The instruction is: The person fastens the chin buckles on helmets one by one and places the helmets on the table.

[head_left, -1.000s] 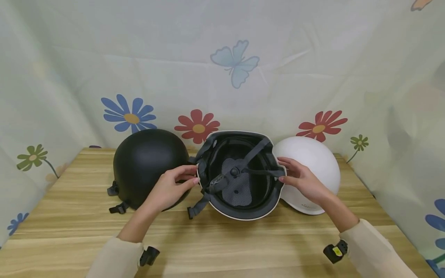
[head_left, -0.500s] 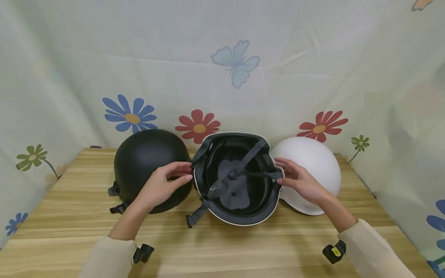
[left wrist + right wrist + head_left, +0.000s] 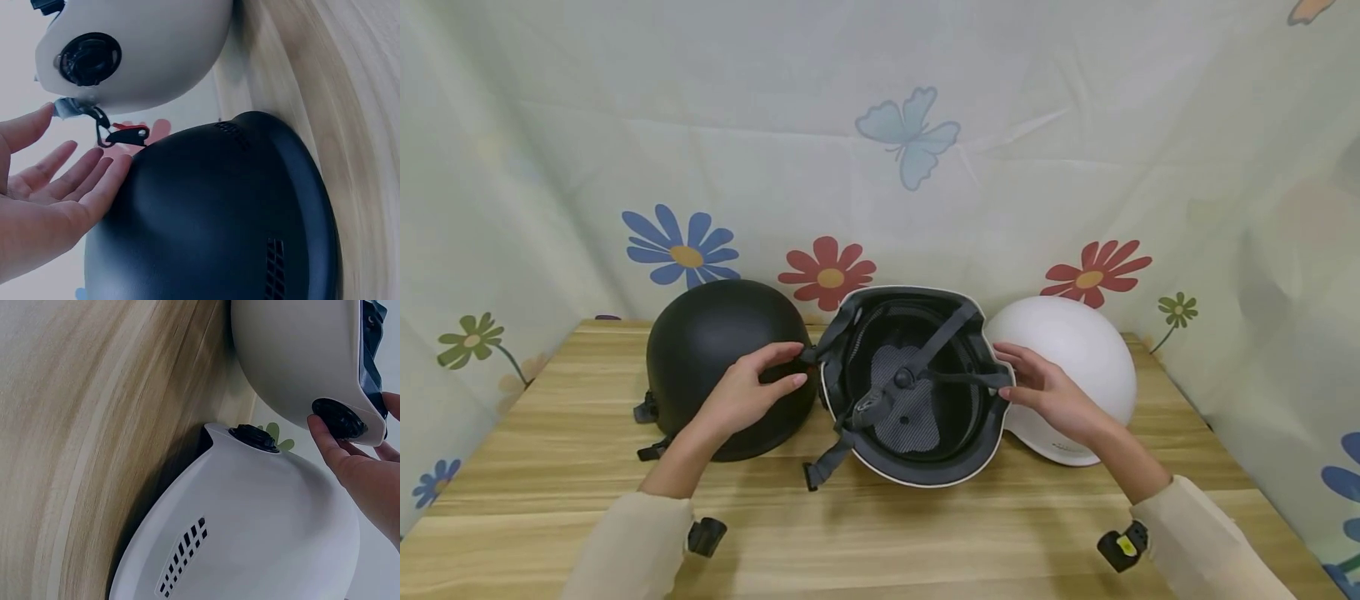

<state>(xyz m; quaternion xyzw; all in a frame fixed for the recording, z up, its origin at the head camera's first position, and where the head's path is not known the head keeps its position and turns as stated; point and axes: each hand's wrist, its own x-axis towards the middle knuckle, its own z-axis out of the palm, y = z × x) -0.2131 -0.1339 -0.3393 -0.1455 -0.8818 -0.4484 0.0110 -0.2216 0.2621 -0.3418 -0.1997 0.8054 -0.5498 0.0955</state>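
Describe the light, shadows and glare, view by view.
Head: soft, even light, faint shadows on the table below the middle helmet, no strong glare; left wrist: cool bluish cast, a dull sheen on the black helmet, the backdrop pale and washed out; right wrist: a dark shadow on the table along the rim of the right-hand helmet.

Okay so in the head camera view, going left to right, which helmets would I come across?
Black helmet → pale-rimmed helmet with its dark inside showing → white dome-up helmet.
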